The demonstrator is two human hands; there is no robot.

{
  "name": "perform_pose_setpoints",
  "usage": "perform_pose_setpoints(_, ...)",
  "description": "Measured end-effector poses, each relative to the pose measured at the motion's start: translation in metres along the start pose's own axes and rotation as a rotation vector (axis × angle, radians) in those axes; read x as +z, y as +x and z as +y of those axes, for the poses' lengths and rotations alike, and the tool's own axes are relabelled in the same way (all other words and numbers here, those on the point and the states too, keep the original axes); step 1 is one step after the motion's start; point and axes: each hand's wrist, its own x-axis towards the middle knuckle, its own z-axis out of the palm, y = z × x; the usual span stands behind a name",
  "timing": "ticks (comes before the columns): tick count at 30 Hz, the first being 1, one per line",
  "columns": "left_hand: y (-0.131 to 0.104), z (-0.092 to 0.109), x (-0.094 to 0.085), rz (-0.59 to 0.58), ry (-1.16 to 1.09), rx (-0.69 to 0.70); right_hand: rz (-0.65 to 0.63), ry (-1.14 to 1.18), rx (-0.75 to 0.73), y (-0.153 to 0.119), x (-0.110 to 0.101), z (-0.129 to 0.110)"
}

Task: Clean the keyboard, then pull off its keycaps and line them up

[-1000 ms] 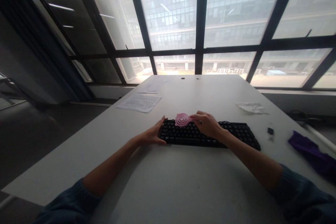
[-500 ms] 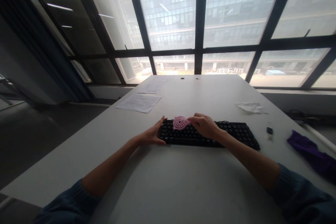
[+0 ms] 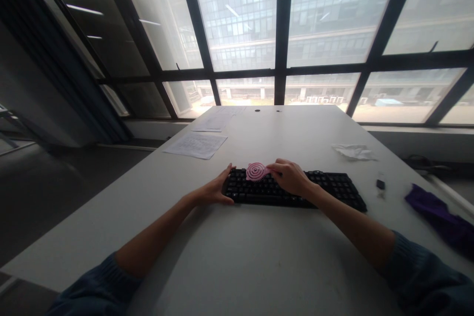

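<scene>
Bare hands at a black keyboard, as I follow them remotely through the head view. The keyboard [image 3: 342, 190] lies flat on the white table [image 3: 240, 256]. The left hand [image 3: 212, 192] is spread around its left end, gripping it with the thumb at the near corner and the fingers at the far corner. The right hand [image 3: 292, 177] is closed on the narrow handle of a pink brush [image 3: 255, 171], whose round, ringed head is over the upper left keys, bristles downward. I cannot tell how firmly they meet the keys.

Possible faults, in my judgement: the handle is pinched near its end, so uneven resistance could twist the head in my fingertips. Bristles could snag on a key edge and tug the cap if drawn sideways with too much force. The keyboard could pivot, since only its left end is gripped. A stroke carried too far left could strike the left fingers, which are near the head. The right wrist, passing over the keys, could press some if lowered.

The written sheets [image 3: 196, 145], crumpled tissue [image 3: 354, 152] and purple cloth [image 3: 437, 215] are well apart from the brush, so I consider them at little risk.
</scene>
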Motion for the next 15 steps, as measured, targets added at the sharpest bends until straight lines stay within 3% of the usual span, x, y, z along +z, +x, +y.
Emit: perform_pose_setpoints(15, 0.0001, -0.0008, -0.0005, -0.006, -0.005, -0.003, 0.020, 0.006, 0.025, -0.0009, -0.0006, -0.0037)
